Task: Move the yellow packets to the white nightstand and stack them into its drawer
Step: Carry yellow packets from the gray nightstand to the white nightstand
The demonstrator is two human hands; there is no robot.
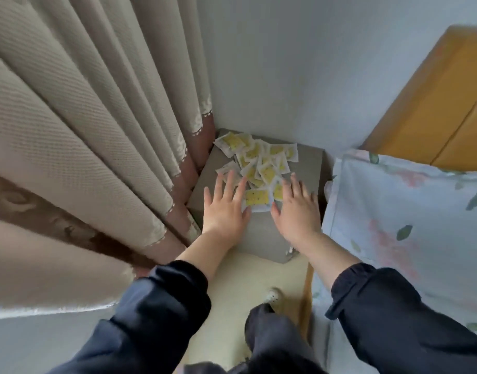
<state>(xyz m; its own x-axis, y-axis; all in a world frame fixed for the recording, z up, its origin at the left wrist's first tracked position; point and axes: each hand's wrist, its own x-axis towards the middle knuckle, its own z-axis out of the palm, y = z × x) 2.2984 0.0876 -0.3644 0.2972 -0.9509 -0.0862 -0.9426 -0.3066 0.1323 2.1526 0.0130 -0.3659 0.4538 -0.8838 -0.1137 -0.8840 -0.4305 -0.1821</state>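
**Gathering the loose packets**

My left hand [226,206] and right hand [295,209] lie flat and spread, gripping nothing, fingers touching the near edge of the heap of yellow packets [259,163]. The heap sprawls over the back half of the grey cabinet top [307,168], toward its far left corner. I judge this the gathering step: next I must sweep them together and lift. Curtain [83,117] hangs left, bed [407,211] right, wall [286,63] behind.
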